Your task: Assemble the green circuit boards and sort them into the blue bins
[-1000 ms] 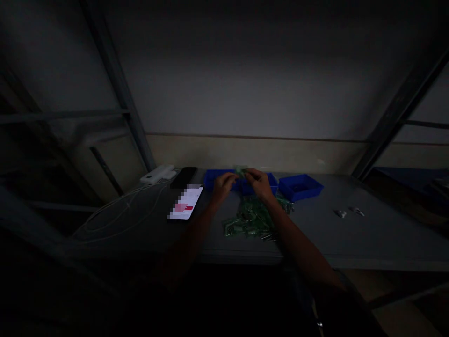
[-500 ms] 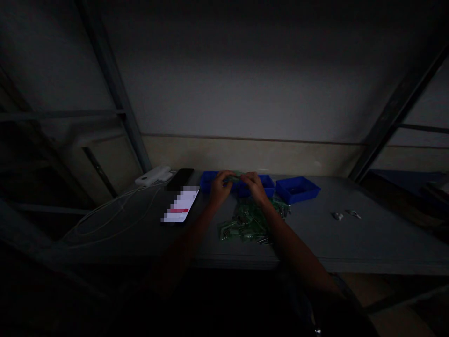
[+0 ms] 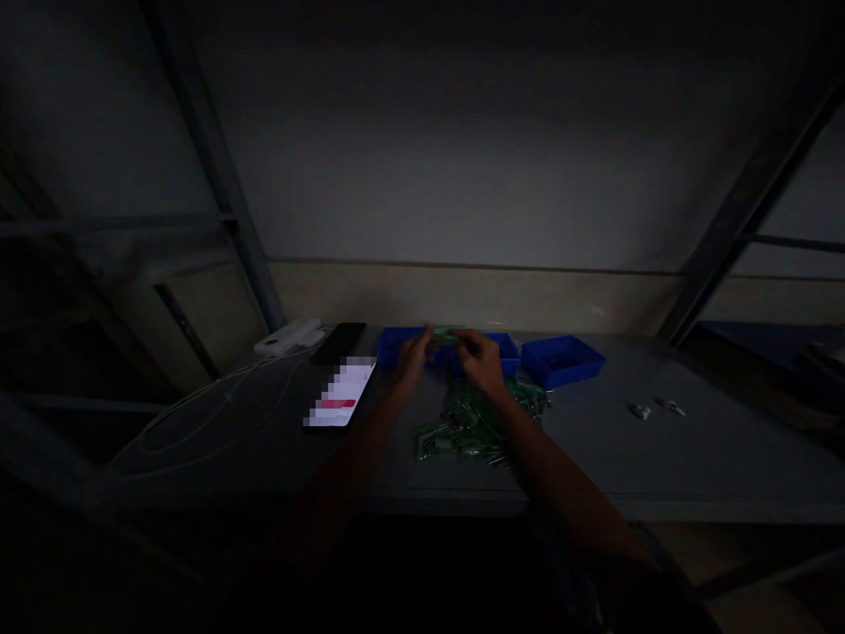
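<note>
Pinching one small green packet (image 3: 449, 331) between the fingers of left hand (image 3: 413, 359) and right hand (image 3: 483, 359), apparently one end in each (too dark for every fingertip), in front of the far wall by the left blue tray (image 3: 391, 349) and middle blue tray (image 3: 509, 354). Probably partway through this single packet, with plenty left, judging by the loose heap of green packets (image 3: 462, 431) nearer on the counter (image 3: 666, 467). Cannot tell how much is done: too dim inside those trays and the right blue tray (image 3: 573, 372). On the lit phone (image 3: 353, 392) at left, only a red patch and blocked-out squares; no brand, label or word legible.
</note>
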A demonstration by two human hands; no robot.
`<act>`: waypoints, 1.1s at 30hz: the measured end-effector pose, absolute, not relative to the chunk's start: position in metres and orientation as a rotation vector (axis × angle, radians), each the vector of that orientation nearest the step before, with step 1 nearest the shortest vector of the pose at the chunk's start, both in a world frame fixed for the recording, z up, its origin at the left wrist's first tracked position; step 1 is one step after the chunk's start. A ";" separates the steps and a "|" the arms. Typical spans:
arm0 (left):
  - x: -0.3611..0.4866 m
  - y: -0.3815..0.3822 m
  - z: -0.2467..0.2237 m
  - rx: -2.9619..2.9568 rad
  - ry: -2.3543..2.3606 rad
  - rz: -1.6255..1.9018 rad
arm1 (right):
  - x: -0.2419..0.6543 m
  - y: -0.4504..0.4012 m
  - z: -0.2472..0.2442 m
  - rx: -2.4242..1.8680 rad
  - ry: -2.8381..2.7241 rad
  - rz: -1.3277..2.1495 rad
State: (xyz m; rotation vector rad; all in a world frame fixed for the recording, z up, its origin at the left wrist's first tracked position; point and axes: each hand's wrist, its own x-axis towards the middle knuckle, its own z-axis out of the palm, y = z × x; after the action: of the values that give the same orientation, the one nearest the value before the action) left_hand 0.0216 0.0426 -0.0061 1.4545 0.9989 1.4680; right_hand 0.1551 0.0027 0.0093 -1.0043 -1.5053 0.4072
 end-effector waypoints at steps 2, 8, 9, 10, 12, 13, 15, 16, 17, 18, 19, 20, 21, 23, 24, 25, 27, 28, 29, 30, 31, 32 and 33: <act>0.022 0.043 -0.006 1.435 0.955 1.455 | 0.155 0.001 0.010 -0.976 -1.540 0.388; 0.020 0.030 0.006 1.746 0.952 1.659 | 0.150 0.003 0.010 -0.960 -1.502 0.424; 0.020 0.028 0.007 1.831 0.966 1.671 | 0.150 0.005 0.010 -0.987 -1.442 0.431; 0.020 0.027 0.008 1.912 0.980 1.671 | 0.150 0.006 0.009 -1.021 -1.379 0.443; 0.020 0.025 0.008 2.036 1.003 1.667 | 0.151 0.009 0.008 -1.085 -1.314 0.488; 0.020 0.025 0.008 2.076 1.012 1.665 | 0.151 0.011 0.007 -1.107 -1.318 0.516; 0.020 0.026 0.006 2.107 1.042 1.652 | 0.153 0.012 0.006 -1.120 -1.374 0.540; 0.020 0.027 0.006 2.099 1.059 1.643 | 0.154 0.012 0.006 -1.118 -1.404 0.521; 0.019 0.028 0.006 2.075 1.072 1.634 | 0.154 0.012 0.005 -1.115 -1.427 0.483; 0.018 0.028 0.007 2.031 1.078 1.626 | 0.154 0.012 0.005 -1.111 -1.443 0.434; 0.017 0.030 0.007 1.961 1.080 1.620 | 0.153 0.011 0.005 -1.105 -1.459 0.382; 0.016 0.031 0.008 1.865 1.079 1.605 | 0.153 0.010 0.004 -1.096 -1.480 0.337; 0.015 0.033 0.009 1.750 1.078 1.578 | 0.152 0.009 0.004 -1.085 -1.503 0.303; 0.013 0.037 0.009 1.494 1.080 1.490 | 0.151 0.007 0.004 -1.068 -1.556 0.258; 0.012 0.039 0.009 1.390 1.077 1.443 | 0.150 0.006 0.003 -1.066 -1.581 0.239; 0.011 0.040 0.008 1.323 1.068 1.399 | 0.150 0.006 0.003 -1.066 -1.604 0.219; 0.011 0.041 0.006 1.303 1.038 1.338 | 0.151 0.006 0.002 -1.061 -1.638 0.178; 0.011 0.040 0.006 1.336 1.020 1.320 | 0.151 0.006 0.001 -1.051 -1.649 0.160; 0.011 0.039 0.006 1.389 1.005 1.314 | 0.151 0.006 0.001 -1.041 -1.654 0.146; 0.011 0.037 0.007 1.453 1.001 1.330 | 0.152 0.006 0.001 -1.033 -1.653 0.134; 0.010 0.036 0.008 1.529 1.010 1.375 | 0.152 0.007 0.002 -1.027 -1.647 0.122; 0.009 0.035 0.010 1.615 1.036 1.448 | 0.152 0.007 0.002 -1.026 -1.636 0.110; 0.008 0.034 0.012 1.705 1.079 1.541 | 0.153 0.007 0.003 -1.027 -1.626 0.100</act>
State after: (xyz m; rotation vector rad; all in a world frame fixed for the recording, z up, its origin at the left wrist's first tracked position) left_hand 0.0077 0.0340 0.0122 1.7053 1.0794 1.5412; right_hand 0.1529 0.0067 0.0031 -1.0274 -1.6257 0.1003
